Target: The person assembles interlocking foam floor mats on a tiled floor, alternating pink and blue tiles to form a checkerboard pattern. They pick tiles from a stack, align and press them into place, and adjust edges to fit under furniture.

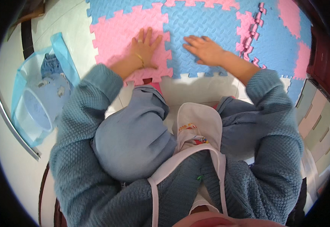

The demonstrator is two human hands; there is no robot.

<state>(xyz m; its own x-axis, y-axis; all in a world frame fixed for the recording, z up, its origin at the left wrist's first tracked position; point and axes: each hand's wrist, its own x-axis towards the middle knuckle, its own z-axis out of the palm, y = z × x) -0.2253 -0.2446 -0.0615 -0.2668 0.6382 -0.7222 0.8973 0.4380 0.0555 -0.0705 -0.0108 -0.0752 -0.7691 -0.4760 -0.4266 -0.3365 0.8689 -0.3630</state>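
Observation:
Palm down with fingers spread, my left hand (144,46) rests on a pink foam puzzle mat tile (111,37). It wears a ring, and a bracelet circles the wrist. My right hand (206,51) lies over the neighbouring blue foam puzzle mat tile (202,21), its fingers pointing left and nothing in its grasp. These two tiles meet along a toothed seam between my hands. Farther right, a pink strip of interlocking teeth (253,34) stands raised along a gap beside more blue matting (275,48).
On the left, a translucent blue bag (58,48) holds a pale blue plastic tub (50,99) and denim-like cloth (50,66). A chest of pastel drawers (314,110) stands at right, below dark red furniture (322,59). My bent knees are close to the mat's near edge.

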